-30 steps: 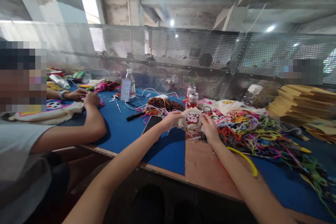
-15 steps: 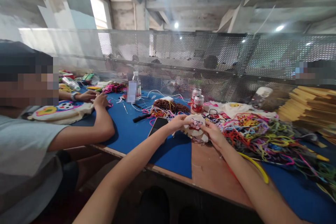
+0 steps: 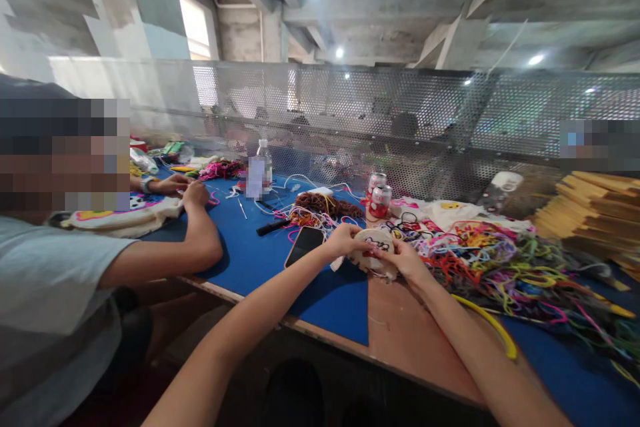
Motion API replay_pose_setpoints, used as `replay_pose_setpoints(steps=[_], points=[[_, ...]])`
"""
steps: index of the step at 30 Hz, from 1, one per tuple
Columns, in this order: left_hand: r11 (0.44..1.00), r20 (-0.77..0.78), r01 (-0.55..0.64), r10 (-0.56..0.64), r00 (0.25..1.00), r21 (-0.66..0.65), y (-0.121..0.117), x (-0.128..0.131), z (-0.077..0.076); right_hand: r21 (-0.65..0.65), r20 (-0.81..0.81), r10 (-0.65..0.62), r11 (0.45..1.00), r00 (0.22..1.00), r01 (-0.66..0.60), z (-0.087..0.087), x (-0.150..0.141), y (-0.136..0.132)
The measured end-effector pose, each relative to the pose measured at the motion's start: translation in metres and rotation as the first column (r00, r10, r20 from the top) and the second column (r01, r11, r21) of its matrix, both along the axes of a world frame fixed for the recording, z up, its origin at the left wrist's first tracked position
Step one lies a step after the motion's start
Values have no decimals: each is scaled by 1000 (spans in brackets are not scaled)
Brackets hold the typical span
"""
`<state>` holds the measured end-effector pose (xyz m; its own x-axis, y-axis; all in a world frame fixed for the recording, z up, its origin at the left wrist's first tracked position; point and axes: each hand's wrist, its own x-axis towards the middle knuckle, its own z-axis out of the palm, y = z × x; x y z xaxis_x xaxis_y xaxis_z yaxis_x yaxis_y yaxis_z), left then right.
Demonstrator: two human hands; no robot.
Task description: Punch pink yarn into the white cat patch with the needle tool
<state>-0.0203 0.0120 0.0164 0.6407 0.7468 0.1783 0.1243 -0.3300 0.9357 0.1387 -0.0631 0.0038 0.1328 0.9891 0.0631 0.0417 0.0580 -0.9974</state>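
Note:
My left hand (image 3: 344,241) and my right hand (image 3: 404,260) both grip a small cream cloth piece (image 3: 376,245) with a cartoon figure stitched on it, held just above the table. The fingers of each hand are curled round its edges. A black phone (image 3: 305,245) lies on the blue mat (image 3: 240,250) just left of my left hand. A big tangle of coloured cords (image 3: 505,263) spreads out to the right of my right hand.
A co-worker sits at the left, with hands (image 3: 186,190) on a cream bag (image 3: 125,213). Two red cans (image 3: 379,195), a water bottle (image 3: 261,170) and a brown yarn heap (image 3: 320,202) stand behind. Cardboard sheets (image 3: 595,210) are stacked at far right. A perforated metal screen (image 3: 400,120) backs the table.
My hands have turned the cloth piece and drawn closer together over it. The camera has tilted a little, so everything sits lower in view.

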Motion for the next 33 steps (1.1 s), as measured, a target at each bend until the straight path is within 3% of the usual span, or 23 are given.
replay_pose_setpoints(steps=[7,19,23,33], points=[[999,1,34,-34,999,-2,1,0,-2,26,-2,-28,999,1000,29,-1,-2,1],[965,56,190,-183,982,-180,0,-7,8,35,-36,-27,999,999,28,2,-5,-3],[958,124,194,-170,978,-213,-2,-5,9,32,-85,9,999,996,-6,2,-5,-4],[942,135,288,-267,954,-174,0,-5,4,49,15,-12,999,1000,11,-12,6,7]])
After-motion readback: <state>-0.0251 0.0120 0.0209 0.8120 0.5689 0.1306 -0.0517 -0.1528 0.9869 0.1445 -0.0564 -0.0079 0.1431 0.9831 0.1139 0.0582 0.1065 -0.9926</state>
